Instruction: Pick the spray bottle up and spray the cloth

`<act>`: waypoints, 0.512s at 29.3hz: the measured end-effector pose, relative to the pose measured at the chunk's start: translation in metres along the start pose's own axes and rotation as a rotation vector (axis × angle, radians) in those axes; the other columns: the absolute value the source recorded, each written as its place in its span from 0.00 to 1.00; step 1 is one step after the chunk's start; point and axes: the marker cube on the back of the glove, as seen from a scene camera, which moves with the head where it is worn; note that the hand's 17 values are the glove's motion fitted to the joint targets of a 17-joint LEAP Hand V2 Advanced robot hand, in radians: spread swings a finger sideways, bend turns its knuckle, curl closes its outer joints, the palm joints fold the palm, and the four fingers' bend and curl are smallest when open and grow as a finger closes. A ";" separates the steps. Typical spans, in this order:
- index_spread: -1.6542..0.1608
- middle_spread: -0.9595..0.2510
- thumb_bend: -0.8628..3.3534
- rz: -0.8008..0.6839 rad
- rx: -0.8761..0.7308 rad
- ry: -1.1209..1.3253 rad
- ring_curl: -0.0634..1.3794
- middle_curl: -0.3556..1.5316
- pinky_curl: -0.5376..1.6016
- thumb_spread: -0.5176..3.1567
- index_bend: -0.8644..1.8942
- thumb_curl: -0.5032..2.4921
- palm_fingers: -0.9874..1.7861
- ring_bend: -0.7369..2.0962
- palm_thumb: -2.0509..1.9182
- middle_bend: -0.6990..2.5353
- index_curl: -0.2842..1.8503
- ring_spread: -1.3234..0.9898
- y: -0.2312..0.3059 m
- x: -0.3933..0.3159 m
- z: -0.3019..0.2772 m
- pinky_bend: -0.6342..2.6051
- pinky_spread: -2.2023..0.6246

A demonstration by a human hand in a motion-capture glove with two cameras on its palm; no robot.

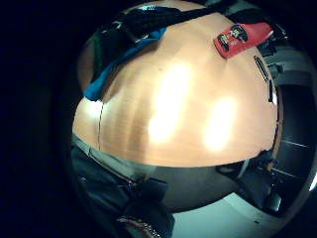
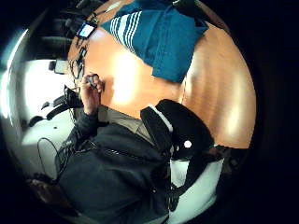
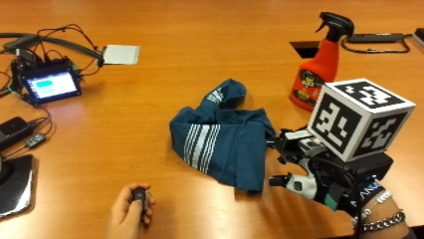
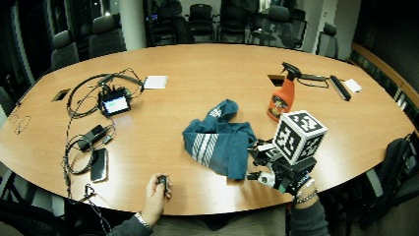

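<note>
The spray bottle [image 3: 315, 74] stood upright on the table [image 3: 199, 40], orange-red with a black trigger head, well beyond the cloth [image 3: 222, 137] and untouched. The cloth, dark teal with white stripes, lay crumpled near the middle of the table. The gloved right hand [image 3: 318, 179] hovered just beside the cloth's near corner, holding nothing; whether its fingers were spread or curled, I couldn't tell. The bare left hand [image 3: 131, 206] gripped a small dark clicker [image 3: 139, 195] near the table's edge.
</note>
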 end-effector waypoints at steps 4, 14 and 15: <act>0.76 0.76 0.26 0.004 0.006 -0.013 0.12 0.23 0.32 0.31 0.40 0.19 0.53 0.36 0.61 0.27 0.20 0.57 -0.005 0.002 0.001 0.33 0.84; 0.70 0.75 0.25 0.057 0.014 -0.035 0.16 0.27 0.35 0.41 0.39 0.21 0.52 0.36 0.62 0.27 0.24 0.56 -0.031 0.017 0.002 0.32 0.86; 0.70 0.75 0.25 0.059 0.016 -0.033 0.16 0.27 0.36 0.41 0.39 0.21 0.52 0.36 0.62 0.27 0.24 0.56 -0.036 0.018 0.002 0.32 0.86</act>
